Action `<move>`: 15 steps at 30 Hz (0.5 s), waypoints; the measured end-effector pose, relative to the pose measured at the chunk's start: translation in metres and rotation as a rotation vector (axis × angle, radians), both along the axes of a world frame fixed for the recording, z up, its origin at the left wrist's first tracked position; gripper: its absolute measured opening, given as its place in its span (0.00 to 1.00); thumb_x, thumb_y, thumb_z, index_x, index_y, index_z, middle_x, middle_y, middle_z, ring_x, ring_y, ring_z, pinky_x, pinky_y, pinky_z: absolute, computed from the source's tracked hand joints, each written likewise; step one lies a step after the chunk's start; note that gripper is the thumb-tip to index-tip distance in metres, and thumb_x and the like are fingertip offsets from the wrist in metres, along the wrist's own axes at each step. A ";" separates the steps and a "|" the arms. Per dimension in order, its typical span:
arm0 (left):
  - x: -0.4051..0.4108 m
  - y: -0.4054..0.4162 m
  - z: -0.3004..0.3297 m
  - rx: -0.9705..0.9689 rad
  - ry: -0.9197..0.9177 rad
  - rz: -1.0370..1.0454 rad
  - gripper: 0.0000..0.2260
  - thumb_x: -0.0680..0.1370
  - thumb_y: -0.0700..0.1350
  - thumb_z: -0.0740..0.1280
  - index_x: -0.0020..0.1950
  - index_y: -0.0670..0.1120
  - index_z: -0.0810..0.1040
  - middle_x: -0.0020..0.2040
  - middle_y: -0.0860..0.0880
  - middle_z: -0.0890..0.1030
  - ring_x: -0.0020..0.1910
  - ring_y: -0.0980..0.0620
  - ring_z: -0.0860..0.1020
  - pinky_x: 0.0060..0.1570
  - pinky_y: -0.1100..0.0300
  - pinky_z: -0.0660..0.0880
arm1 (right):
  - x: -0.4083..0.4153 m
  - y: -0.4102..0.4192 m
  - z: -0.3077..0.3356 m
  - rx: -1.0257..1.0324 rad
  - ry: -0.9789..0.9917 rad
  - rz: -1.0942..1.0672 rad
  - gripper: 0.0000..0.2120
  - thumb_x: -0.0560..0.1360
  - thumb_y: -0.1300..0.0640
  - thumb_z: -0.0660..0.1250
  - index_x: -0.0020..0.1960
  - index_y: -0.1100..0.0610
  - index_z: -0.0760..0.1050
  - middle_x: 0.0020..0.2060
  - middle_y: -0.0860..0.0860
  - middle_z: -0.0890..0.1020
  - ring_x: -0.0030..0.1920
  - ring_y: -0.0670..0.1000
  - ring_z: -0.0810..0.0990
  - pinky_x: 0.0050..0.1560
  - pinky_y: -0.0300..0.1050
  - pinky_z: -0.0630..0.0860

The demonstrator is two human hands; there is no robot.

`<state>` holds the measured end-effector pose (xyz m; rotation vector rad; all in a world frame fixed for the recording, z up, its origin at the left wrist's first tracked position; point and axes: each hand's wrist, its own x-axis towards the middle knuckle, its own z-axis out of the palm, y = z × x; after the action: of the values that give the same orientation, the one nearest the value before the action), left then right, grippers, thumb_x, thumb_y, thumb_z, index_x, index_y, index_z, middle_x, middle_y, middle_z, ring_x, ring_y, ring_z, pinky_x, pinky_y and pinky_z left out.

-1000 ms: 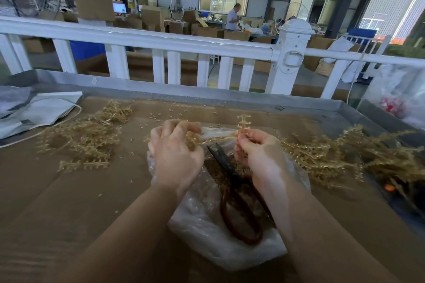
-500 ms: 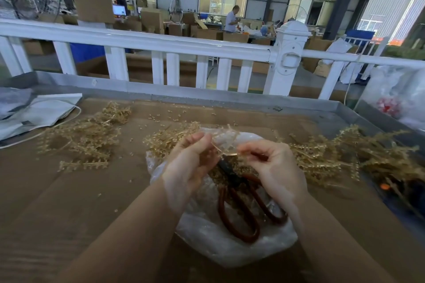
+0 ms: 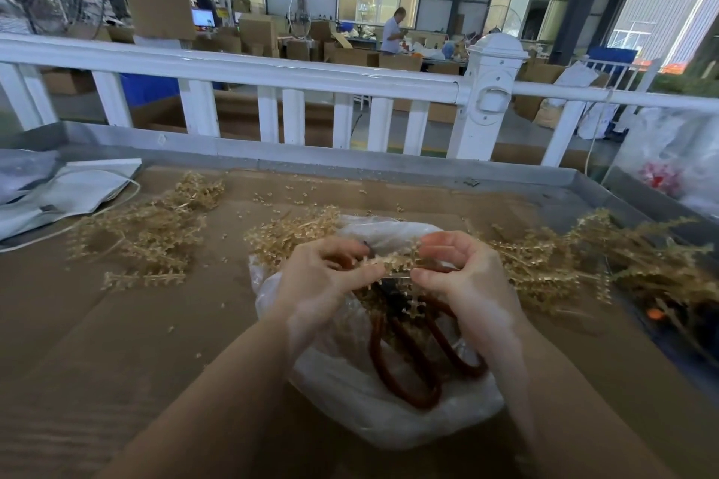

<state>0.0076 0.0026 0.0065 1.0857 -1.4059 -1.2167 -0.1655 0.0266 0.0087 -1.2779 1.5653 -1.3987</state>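
Pinching a thin golden plastic sprig (image 3: 393, 262) at both ends, left hand (image 3: 323, 284) and right hand (image 3: 467, 280) with fingers curled narrow round it, just above the clear bag (image 3: 389, 416) and red-handled scissors (image 3: 408, 381) on the table (image 3: 116, 342); looks featherlight, springy, yet brittle at the tiny side buds; probably sheds bits if bent hard; best gripped on the central stem, never on the buds.

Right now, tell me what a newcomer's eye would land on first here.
At the centre, the left hand and right hand pinch a golden sprig between them. Under them, red-handled scissors lie on a clear bag. A left pile and a right pile of sprigs flank them.
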 end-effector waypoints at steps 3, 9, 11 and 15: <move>-0.007 -0.004 -0.001 -0.125 -0.309 0.036 0.04 0.72 0.44 0.73 0.38 0.47 0.81 0.34 0.52 0.80 0.36 0.56 0.77 0.39 0.68 0.72 | 0.000 0.000 0.001 -0.003 -0.010 0.024 0.18 0.67 0.71 0.74 0.46 0.50 0.79 0.41 0.46 0.85 0.43 0.47 0.84 0.49 0.48 0.79; -0.017 -0.001 -0.004 0.409 0.349 -0.063 0.13 0.73 0.33 0.61 0.31 0.43 0.76 0.23 0.49 0.74 0.22 0.54 0.74 0.34 0.58 0.72 | 0.004 -0.002 0.002 -0.018 -0.135 0.012 0.18 0.67 0.72 0.73 0.49 0.52 0.78 0.41 0.46 0.86 0.42 0.46 0.84 0.44 0.40 0.77; -0.016 -0.001 -0.006 0.404 0.365 -0.191 0.05 0.66 0.39 0.70 0.30 0.43 0.81 0.28 0.48 0.79 0.26 0.53 0.78 0.37 0.58 0.72 | 0.008 -0.001 0.002 -0.024 -0.145 0.018 0.18 0.67 0.72 0.73 0.49 0.52 0.78 0.41 0.45 0.85 0.42 0.45 0.84 0.43 0.38 0.76; -0.014 0.001 -0.010 0.317 0.293 -0.220 0.13 0.62 0.43 0.78 0.43 0.40 0.84 0.39 0.43 0.84 0.33 0.50 0.82 0.30 0.61 0.77 | 0.018 -0.003 0.000 -0.060 -0.146 0.025 0.19 0.65 0.75 0.72 0.48 0.54 0.78 0.40 0.49 0.85 0.42 0.47 0.84 0.39 0.36 0.78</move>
<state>-0.0066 0.0036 -0.0033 0.9287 -1.1512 -1.7282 -0.1474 0.0240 0.0089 -1.1981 1.4150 -1.4979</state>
